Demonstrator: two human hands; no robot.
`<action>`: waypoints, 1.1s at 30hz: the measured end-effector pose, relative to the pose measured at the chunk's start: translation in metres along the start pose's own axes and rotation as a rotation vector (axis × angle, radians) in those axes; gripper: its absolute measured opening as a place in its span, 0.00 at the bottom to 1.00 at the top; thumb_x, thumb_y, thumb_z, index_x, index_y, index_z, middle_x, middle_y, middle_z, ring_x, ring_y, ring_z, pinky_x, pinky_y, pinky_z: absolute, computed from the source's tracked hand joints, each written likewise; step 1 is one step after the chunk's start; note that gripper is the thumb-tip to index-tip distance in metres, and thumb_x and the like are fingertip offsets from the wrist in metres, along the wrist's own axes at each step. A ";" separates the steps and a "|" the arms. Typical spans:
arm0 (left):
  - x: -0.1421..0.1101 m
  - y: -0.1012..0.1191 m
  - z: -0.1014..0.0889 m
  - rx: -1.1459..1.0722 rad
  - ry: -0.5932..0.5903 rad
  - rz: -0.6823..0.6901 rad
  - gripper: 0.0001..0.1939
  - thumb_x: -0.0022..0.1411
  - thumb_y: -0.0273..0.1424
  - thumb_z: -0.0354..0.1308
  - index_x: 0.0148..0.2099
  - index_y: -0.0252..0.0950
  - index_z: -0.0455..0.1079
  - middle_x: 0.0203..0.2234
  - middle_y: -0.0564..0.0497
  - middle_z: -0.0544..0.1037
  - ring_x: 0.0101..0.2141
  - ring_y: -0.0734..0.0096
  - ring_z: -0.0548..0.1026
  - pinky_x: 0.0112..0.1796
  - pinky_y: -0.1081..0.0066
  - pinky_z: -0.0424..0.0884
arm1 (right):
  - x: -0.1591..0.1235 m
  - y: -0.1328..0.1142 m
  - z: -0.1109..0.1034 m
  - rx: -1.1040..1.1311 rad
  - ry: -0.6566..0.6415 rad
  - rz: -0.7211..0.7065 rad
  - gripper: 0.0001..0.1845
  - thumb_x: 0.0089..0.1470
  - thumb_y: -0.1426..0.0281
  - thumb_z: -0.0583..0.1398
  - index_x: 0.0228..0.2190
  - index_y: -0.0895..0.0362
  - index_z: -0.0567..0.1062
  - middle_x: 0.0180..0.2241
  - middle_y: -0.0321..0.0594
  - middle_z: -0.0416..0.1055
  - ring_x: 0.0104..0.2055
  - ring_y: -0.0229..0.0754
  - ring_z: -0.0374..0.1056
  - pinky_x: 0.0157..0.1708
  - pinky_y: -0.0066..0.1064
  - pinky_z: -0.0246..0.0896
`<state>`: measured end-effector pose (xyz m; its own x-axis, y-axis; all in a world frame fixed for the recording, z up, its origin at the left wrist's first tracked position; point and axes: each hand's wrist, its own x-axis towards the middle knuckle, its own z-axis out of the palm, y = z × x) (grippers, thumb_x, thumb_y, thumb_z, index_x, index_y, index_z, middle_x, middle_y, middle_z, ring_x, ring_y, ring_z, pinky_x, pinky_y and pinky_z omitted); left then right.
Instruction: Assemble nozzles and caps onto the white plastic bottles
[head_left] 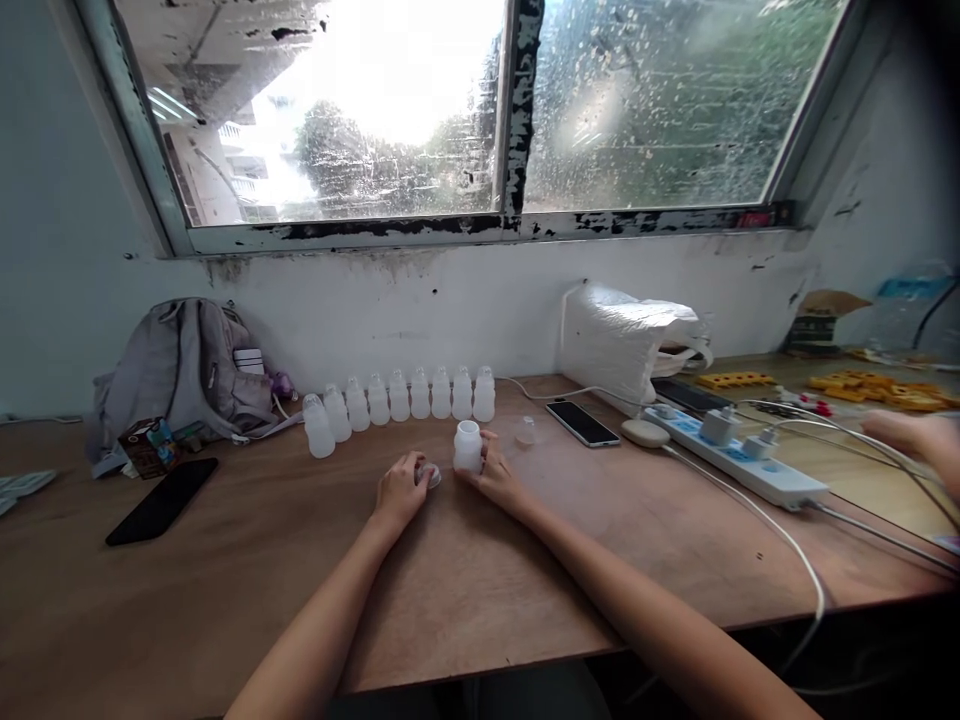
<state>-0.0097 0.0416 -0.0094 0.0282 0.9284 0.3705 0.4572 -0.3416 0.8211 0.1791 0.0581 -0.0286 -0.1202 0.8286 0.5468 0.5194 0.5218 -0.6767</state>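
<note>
My right hand [495, 477] has its fingers and thumb around a white translucent baby bottle [468, 450], which stands upright on the table with its mouth uncovered. Just left of it, my left hand [403, 487] rests low over the tabletop, its fingers closed on a small see-through bottle top [431, 476]; its exact shape is partly hidden by the fingers. Farther right on the table lies a see-through dome cap [526, 430]. Behind both hands stands a row of several capped baby bottles [379, 402], curving toward me at its left end.
A phone [583, 423], a round pad [645, 433] and a power strip [739, 460] with cables lie to the right. Another person's hand [911, 437] is at the far right. On the left are a grey backpack [176, 375], a small box [150, 447] and a black phone [163, 501].
</note>
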 end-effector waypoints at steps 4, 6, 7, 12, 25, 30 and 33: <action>0.008 -0.004 0.003 -0.249 0.078 -0.090 0.15 0.51 0.42 0.52 0.33 0.35 0.67 0.30 0.47 0.74 0.31 0.67 0.72 0.31 0.71 0.65 | -0.002 -0.011 -0.005 -0.098 0.112 -0.072 0.28 0.39 0.68 0.60 0.44 0.55 0.56 0.38 0.42 0.63 0.39 0.45 0.62 0.40 0.38 0.57; 0.011 -0.005 0.002 -0.335 0.097 -0.145 0.19 0.53 0.44 0.49 0.36 0.34 0.66 0.32 0.45 0.73 0.30 0.67 0.72 0.27 0.72 0.65 | -0.003 -0.019 -0.009 -0.183 0.135 -0.140 0.25 0.39 0.69 0.60 0.42 0.54 0.60 0.39 0.42 0.63 0.42 0.46 0.60 0.42 0.39 0.55; 0.011 -0.005 0.001 -0.376 0.101 -0.171 0.20 0.52 0.45 0.48 0.37 0.33 0.66 0.32 0.45 0.73 0.30 0.68 0.73 0.25 0.73 0.65 | -0.004 -0.022 -0.011 -0.221 0.127 -0.166 0.24 0.40 0.70 0.60 0.42 0.53 0.61 0.40 0.42 0.62 0.42 0.47 0.59 0.43 0.40 0.55; 0.010 -0.006 0.000 -0.510 0.103 -0.249 0.24 0.48 0.48 0.51 0.37 0.32 0.67 0.33 0.44 0.73 0.30 0.69 0.72 0.23 0.75 0.65 | -0.007 -0.029 -0.014 -0.327 0.084 -0.211 0.24 0.41 0.71 0.59 0.44 0.52 0.64 0.40 0.42 0.62 0.42 0.47 0.58 0.43 0.40 0.55; 0.007 -0.001 0.002 -0.579 0.078 -0.246 0.22 0.45 0.47 0.55 0.35 0.34 0.68 0.30 0.48 0.71 0.27 0.74 0.69 0.21 0.78 0.63 | -0.006 -0.025 -0.016 -0.407 0.076 -0.312 0.26 0.44 0.74 0.56 0.47 0.51 0.63 0.46 0.42 0.60 0.48 0.46 0.55 0.47 0.40 0.51; 0.007 0.000 0.003 -0.584 0.084 -0.252 0.21 0.44 0.47 0.56 0.33 0.33 0.68 0.27 0.51 0.69 0.23 0.78 0.66 0.19 0.79 0.62 | -0.006 -0.026 -0.016 -0.363 0.079 -0.321 0.26 0.43 0.75 0.56 0.46 0.53 0.62 0.45 0.43 0.61 0.48 0.46 0.55 0.47 0.40 0.51; 0.007 -0.001 0.002 -0.586 0.091 -0.264 0.20 0.44 0.46 0.56 0.32 0.33 0.68 0.25 0.53 0.68 0.19 0.81 0.63 0.18 0.79 0.61 | -0.005 -0.025 -0.016 -0.300 0.091 -0.319 0.24 0.41 0.75 0.57 0.44 0.55 0.61 0.43 0.44 0.63 0.46 0.47 0.56 0.46 0.40 0.52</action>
<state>-0.0079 0.0481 -0.0083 -0.1062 0.9847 0.1378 -0.1237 -0.1506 0.9808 0.1802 0.0379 -0.0069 -0.2463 0.6076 0.7551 0.6927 0.6552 -0.3013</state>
